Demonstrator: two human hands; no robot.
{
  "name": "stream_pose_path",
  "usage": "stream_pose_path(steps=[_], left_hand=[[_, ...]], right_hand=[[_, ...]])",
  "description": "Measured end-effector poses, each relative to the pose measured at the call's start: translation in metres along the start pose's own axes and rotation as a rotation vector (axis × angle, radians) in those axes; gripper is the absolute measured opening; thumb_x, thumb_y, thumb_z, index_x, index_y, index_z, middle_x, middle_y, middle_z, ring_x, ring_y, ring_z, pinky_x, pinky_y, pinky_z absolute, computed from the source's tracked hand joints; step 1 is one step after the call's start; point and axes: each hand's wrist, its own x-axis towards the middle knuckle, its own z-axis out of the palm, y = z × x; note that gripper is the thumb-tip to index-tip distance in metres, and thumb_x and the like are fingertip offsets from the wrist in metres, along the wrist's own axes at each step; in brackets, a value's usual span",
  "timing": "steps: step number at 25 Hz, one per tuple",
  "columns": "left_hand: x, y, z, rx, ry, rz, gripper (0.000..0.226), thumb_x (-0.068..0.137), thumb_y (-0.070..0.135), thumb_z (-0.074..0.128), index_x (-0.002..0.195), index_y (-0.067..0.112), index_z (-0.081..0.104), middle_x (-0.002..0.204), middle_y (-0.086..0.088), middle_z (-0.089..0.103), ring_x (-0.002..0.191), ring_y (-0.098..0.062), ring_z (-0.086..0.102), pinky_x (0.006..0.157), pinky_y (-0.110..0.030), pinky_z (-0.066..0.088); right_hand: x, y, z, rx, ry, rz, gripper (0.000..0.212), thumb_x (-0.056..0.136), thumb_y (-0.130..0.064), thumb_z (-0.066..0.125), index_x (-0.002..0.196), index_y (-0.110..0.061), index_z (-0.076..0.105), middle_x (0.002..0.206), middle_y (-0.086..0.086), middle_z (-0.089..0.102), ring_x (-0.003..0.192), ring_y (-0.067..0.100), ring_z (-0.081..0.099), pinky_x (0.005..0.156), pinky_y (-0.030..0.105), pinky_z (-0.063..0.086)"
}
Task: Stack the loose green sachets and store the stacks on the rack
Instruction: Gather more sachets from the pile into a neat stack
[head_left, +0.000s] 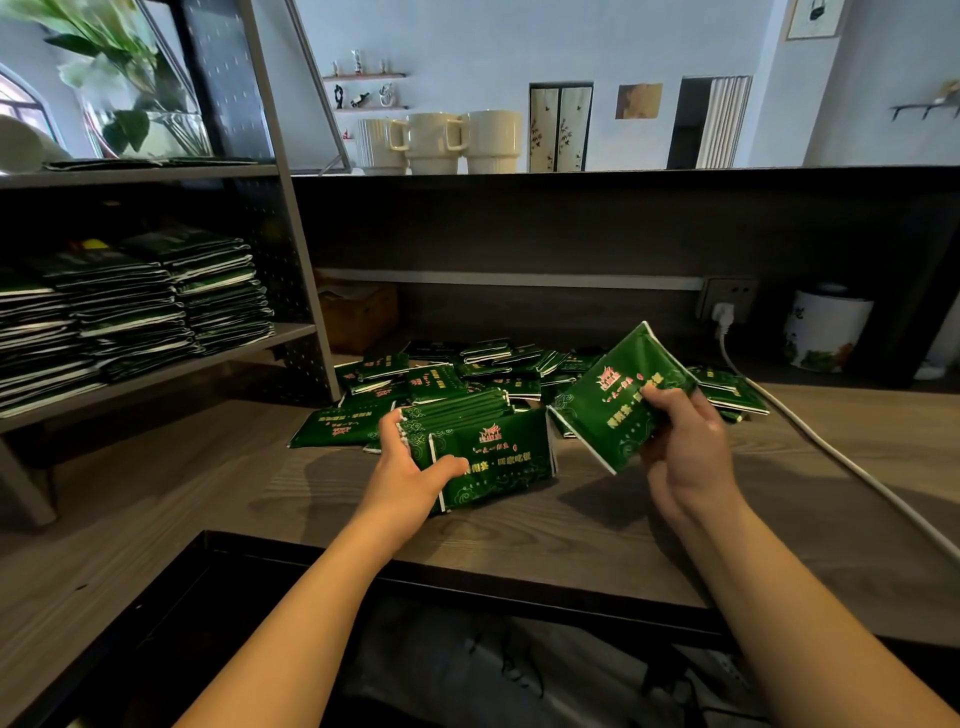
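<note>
My left hand (410, 470) grips a thick stack of green sachets (488, 447) at its left end, just above the wooden counter (156, 499). My right hand (680, 441) pinches a single green sachet (618, 395), tilted up to the right of the stack and apart from it. Behind both hands lies a loose pile of green sachets (457, 371) spread across the counter. The grey metal rack (291, 332) stands at the left, and its middle shelf holds several tall stacks of sachets (130, 306).
A white cable (841, 457) runs from a wall socket (724, 306) across the counter's right side. A white patterned jar (826, 330) stands at the back right, a brown box (358, 312) beside the rack. Three cream mugs (436, 143) sit on the upper ledge.
</note>
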Motion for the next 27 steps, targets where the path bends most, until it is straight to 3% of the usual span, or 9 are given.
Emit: stream_pose_path(steps=[3,7,10,14,17,20,23,25,27], left_hand=[[-0.001,0.001,0.000,0.004,-0.014,-0.010,0.094,0.089,0.028,0.072,0.154,0.030,0.005,0.163,-0.014,0.017,0.150,-0.028,0.018,0.112,-0.044,0.027],[-0.002,0.002,-0.001,-0.005,-0.038,-0.021,0.095,0.089,0.027,0.072,0.155,0.031,0.003,0.164,-0.013,0.015,0.150,-0.027,0.017,0.113,-0.044,0.027],[-0.001,0.001,-0.001,-0.017,-0.062,-0.011,0.094,0.090,0.021,0.069,0.156,0.032,0.002,0.165,-0.011,0.012,0.151,-0.026,0.014,0.113,-0.044,0.024],[0.000,-0.001,-0.002,-0.051,-0.098,0.014,0.085,0.094,0.022,0.062,0.155,0.032,0.003,0.165,-0.009,0.012,0.149,-0.027,0.016,0.110,-0.043,0.024],[-0.003,0.000,-0.002,-0.029,-0.116,0.041,0.099,0.083,0.043,0.072,0.154,0.031,0.004,0.151,0.000,0.029,0.141,-0.022,0.028,0.106,-0.038,0.027],[0.000,-0.003,0.000,0.109,-0.116,0.038,0.113,0.075,0.035,0.085,0.153,0.031,0.003,0.149,-0.001,0.036,0.141,-0.024,0.034,0.110,-0.038,0.031],[0.003,-0.006,-0.002,0.118,-0.133,0.039,0.104,0.078,0.021,0.083,0.151,0.034,0.009,0.143,-0.001,0.050,0.132,-0.024,0.048,0.108,-0.037,0.038],[0.002,-0.007,-0.003,0.102,-0.195,0.050,0.101,0.081,0.012,0.079,0.150,0.036,0.010,0.132,0.006,0.057,0.123,-0.015,0.055,0.103,-0.031,0.040],[0.000,-0.007,-0.002,0.078,-0.261,0.040,0.103,0.085,0.011,0.075,0.152,0.037,0.001,0.139,0.010,0.049,0.126,-0.010,0.048,0.107,-0.030,0.035]], right_hand=[[-0.007,0.002,0.003,-0.123,-0.207,0.082,0.018,0.089,0.002,0.060,0.098,-0.013,0.061,0.087,0.003,0.073,0.075,0.017,0.070,0.059,0.029,0.059],[-0.014,0.015,0.004,-0.465,-0.387,0.265,0.028,0.083,0.000,0.072,0.107,-0.008,0.061,0.107,0.014,0.073,0.092,0.027,0.073,0.072,0.035,0.062],[-0.012,0.022,0.002,-0.997,-0.372,0.091,0.029,0.082,-0.016,0.079,0.103,-0.018,0.060,0.100,-0.001,0.071,0.090,0.012,0.068,0.071,0.023,0.052],[-0.013,0.029,-0.003,-1.250,-0.492,-0.067,0.033,0.084,-0.039,0.076,0.112,-0.027,0.064,0.103,-0.016,0.065,0.095,0.001,0.059,0.074,0.019,0.045],[-0.015,0.035,-0.003,-1.388,-0.536,-0.157,0.046,0.075,-0.065,0.066,0.109,-0.035,0.067,0.106,-0.014,0.064,0.103,0.010,0.058,0.090,0.035,0.050],[-0.016,0.036,-0.001,-1.320,-0.554,-0.096,0.067,0.069,-0.069,0.069,0.126,-0.036,0.055,0.125,-0.013,0.059,0.119,0.011,0.054,0.103,0.039,0.046],[-0.020,0.036,0.004,-1.109,-0.656,0.115,0.100,0.075,-0.037,0.085,0.153,-0.031,0.022,0.135,-0.017,0.051,0.126,0.003,0.047,0.109,0.030,0.038],[-0.019,0.040,0.004,-1.012,-0.689,0.156,0.113,0.073,-0.026,0.087,0.157,-0.033,0.011,0.133,-0.014,0.058,0.123,0.003,0.055,0.112,0.033,0.040],[-0.020,0.039,0.005,-0.961,-0.699,0.157,0.116,0.074,-0.016,0.086,0.157,-0.032,0.008,0.129,-0.014,0.061,0.120,0.002,0.058,0.110,0.029,0.042]])
